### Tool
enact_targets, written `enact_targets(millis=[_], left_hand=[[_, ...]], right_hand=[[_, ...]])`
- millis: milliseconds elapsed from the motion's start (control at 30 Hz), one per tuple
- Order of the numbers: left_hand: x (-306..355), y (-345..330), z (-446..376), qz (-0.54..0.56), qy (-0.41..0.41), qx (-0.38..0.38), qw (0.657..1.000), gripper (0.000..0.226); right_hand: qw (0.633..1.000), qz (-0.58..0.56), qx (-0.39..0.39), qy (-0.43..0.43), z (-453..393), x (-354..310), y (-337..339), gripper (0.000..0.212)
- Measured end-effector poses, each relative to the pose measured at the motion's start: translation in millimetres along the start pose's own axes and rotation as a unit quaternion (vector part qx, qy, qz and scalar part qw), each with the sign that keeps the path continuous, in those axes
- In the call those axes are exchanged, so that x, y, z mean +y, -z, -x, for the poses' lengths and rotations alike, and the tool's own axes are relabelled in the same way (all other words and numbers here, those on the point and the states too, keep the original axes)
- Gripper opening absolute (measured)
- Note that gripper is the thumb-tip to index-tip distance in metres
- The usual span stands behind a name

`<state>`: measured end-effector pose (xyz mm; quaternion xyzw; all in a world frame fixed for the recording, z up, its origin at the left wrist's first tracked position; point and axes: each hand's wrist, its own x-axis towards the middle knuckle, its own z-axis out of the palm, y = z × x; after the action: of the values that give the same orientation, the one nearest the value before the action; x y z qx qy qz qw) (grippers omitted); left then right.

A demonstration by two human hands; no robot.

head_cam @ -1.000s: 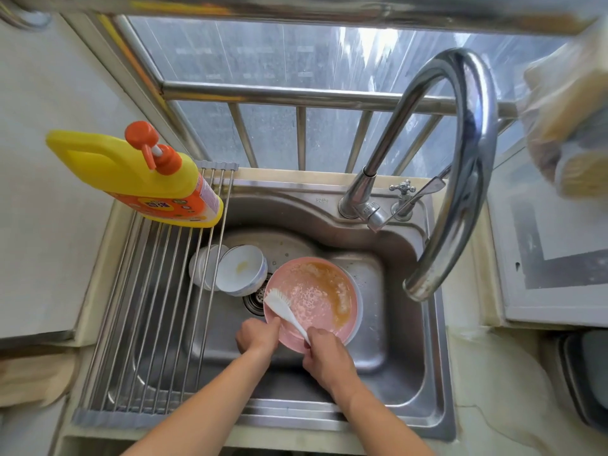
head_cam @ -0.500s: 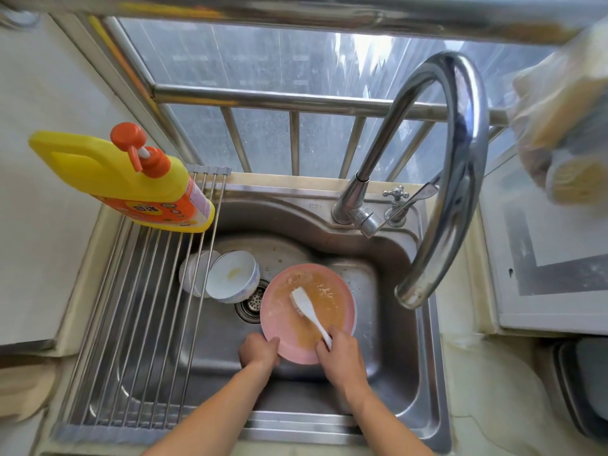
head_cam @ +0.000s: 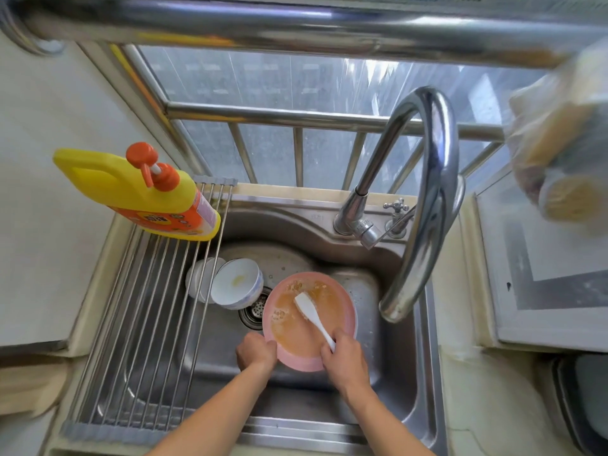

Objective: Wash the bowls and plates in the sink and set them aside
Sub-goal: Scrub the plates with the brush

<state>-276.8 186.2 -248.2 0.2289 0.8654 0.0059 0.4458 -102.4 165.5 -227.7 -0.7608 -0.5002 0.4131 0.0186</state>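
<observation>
Head view, sole entry. Surroundings: a yellow detergent bottle (head_cam: pixel 138 192) with an orange pump stood at upper left of the frame, on the far end of a roll-up wire rack (head_cam: pixel 144 324) that covered the left part of the steel sink (head_cam: pixel 394 390). A curved chrome faucet (head_cam: pixel 424 199) arched over the right side, its spout above the basin and just right of the plate. A bag of sponges (head_cam: pixel 559 153), blurred, hung at upper right. The rack's rods partly hid a white bowl (head_cam: pixel 200 278); a second white bowl (head_cam: pixel 235 286) lay tilted beside it, near the drain (head_cam: pixel 253 312).

Task item: a pink plate (head_cam: pixel 296 324) sat in the basin at centre frame, smeared with orange-brown residue, possibly suds.

Hands: the left hand (head_cam: pixel 256 353) gripped the plate's near-left rim. The right hand (head_cam: pixel 345 360) was clenched around the handle of a white brush (head_cam: pixel 307 307), its head on the plate's middle.

Change: against a second before, the brush head lay further right, away from the plate's left edge, and the plate looked less tilted.
</observation>
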Motion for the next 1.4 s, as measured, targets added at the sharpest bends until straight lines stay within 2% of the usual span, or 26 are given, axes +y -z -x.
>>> enact_targets(millis=[133,233,333,533,700,767,933,1033,1267,1400], left_hand=[[0.3,-5.8,-9.4,0.010,0.003,-0.001,1.000,0.014],[3.1,-5.5,-7.3,0.068,0.031,0.025,0.997,0.009],[11.9,-5.3,-2.9,0.117,0.043,0.051,0.991,0.009],[24.1,0.9,13.7,0.136,0.065,0.079,0.985,0.016],[37.5,11.8,32.6,0.120,0.058,0.099,0.986,0.020],[41.8,14.2,39.4,0.114,0.065,0.102,0.986,0.024],[44.9,14.6,46.2,0.093,0.075,0.095,0.988,0.029],[42.6,14.5,48.2,0.102,0.080,0.089,0.988,0.028],[34.7,12.4,45.7,0.133,0.101,0.065,0.984,0.033],[29.3,12.0,41.7,0.139,0.099,0.048,0.984,0.032]], right_hand=[[0.999,0.015,-0.042,-0.005,-8.4,7.4,-9.6,0.013],[0.998,0.010,-0.060,0.005,-12.2,9.3,-19.6,0.018],[0.999,-0.003,-0.050,0.011,-13.1,8.9,-24.1,0.011],[0.999,-0.027,-0.032,0.026,-5.8,2.0,-14.8,0.006],[0.990,-0.045,-0.112,0.073,1.0,-20.4,-11.4,0.035],[0.988,-0.053,-0.119,0.077,4.6,-31.2,-17.0,0.041],[0.994,-0.049,-0.075,0.068,11.9,-43.9,-30.7,0.029],[0.993,-0.001,-0.064,0.100,17.2,-47.4,-32.8,0.021],[0.982,0.066,-0.097,0.151,20.2,-49.5,-28.5,0.018],[0.981,0.027,-0.120,0.146,17.5,-50.1,-25.4,0.015]])
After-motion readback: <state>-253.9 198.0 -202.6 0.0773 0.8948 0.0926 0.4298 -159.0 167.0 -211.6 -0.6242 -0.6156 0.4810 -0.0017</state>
